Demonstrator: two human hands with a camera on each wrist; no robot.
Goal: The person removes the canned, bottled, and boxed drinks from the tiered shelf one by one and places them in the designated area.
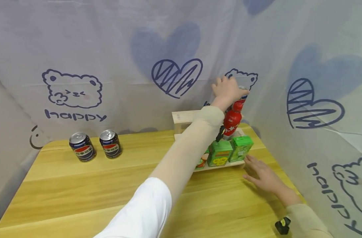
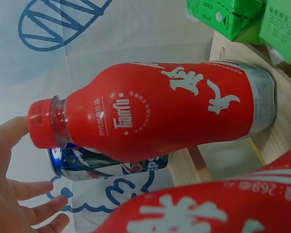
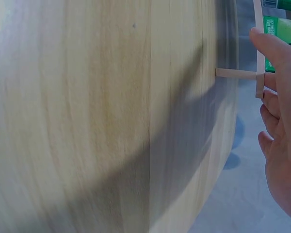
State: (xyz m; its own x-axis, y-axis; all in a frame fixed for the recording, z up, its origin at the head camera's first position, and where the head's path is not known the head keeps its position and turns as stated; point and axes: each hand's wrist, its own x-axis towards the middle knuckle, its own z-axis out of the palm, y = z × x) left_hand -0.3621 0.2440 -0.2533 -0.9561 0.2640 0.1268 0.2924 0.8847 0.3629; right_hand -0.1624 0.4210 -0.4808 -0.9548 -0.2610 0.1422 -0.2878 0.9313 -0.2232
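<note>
My left hand [image 1: 228, 91] is reached over the back of a wooden stepped rack [image 1: 185, 116], fingers spread. In the left wrist view its thumb passes behind the red cap of a Tianfu bottle [image 2: 155, 109]. A Pepsi can [image 2: 106, 162] stands behind that bottle, near the spread fingertips. Part of a second red bottle [image 2: 184, 213] shows at the bottom of that view. My right hand [image 1: 262, 175] is at the rack's right front end, fingers extended close to its edge, holding nothing. Beside it on the front step sits a green drink carton [image 1: 241, 147].
Two dark blue Pepsi cans [image 1: 82, 147] stand at the back left of the wooden table [image 1: 79, 195]. Another green carton [image 1: 220, 153] shares the front step. A printed cloth [image 1: 118, 66] hangs close behind and along the right side.
</note>
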